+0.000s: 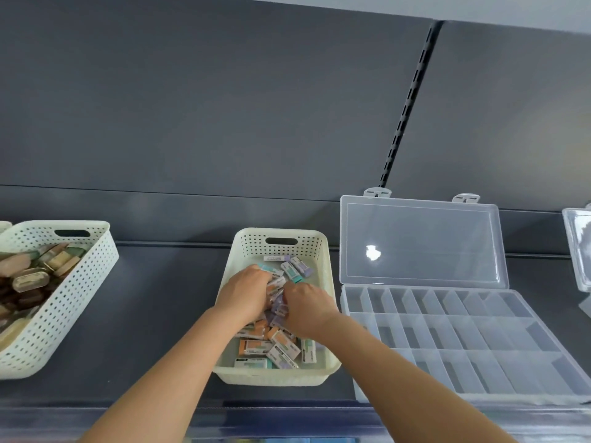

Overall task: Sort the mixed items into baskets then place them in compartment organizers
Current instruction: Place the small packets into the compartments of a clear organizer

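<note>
Left grip point(248, 290) and right grip point(307, 310) are both curling down into the pile, knuckles up, clenching a bunch of erasers point(281, 345) between them; fingertips are sitting hidden in the pile. Erasers are small sleeved blocks in orange, purple and teal, lying loose in a cream perforated basket point(275, 377). Clear compartment organizer point(463, 340) is sitting just right of it, lid point(422, 241) standing open against the back. Second perforated basket point(64, 302), well to the left, is holding brown and tan oblong items point(30, 279). Everything is resting on a dark grey shelf point(144, 314); grey back panel point(224, 107) with slotted upright point(409, 100) is rising behind.
</note>
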Available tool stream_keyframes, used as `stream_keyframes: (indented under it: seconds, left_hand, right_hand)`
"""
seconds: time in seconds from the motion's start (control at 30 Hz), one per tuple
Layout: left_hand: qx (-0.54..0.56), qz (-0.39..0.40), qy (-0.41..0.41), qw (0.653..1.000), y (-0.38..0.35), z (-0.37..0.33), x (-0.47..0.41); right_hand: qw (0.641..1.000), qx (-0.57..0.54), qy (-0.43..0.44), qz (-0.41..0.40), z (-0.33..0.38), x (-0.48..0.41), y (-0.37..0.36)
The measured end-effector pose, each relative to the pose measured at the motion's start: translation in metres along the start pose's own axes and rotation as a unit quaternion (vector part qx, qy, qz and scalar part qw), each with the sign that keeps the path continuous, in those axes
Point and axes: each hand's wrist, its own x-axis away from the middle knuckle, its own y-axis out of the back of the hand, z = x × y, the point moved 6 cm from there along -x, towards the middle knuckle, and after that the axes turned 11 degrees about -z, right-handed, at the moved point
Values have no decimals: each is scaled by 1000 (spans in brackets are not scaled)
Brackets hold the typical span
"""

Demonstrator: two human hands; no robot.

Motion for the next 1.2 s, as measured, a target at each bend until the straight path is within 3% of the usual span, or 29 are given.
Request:
stream_keyframes:
  seconds: [0.17, 0.27, 0.37, 0.5, 0.73, 1.03, 1.2]
  left_hand:
    - [46, -17, 31, 998, 12, 0, -1]
    - [95, -87, 43, 991, 31, -11, -4]
    - [167, -164, 33, 972, 54, -36, -2]
    - [254, -194, 18, 947, 65, -79, 2]
    - [184, -158, -73, 967, 33, -141, -2]
    - [118, -100, -53, 987, -6, -156, -4]
    - [93, -55, -64, 992, -18, -160, -6]
  right_hand:
    - [997, -27, 66, 22, 6, 10, 13]
    - [987, -106, 72, -96, -6, 14, 44]
    - [952, -211, 37, -221, -38, 18, 81]
    - [915, -278, -11, -293, -89, 29, 105]
    - [922, -269, -15, -279, -146, 47, 96]
    - [952, -194, 34, -234, -170, 54, 75]
    - [964, -158, 19, -215, -173, 53, 63]
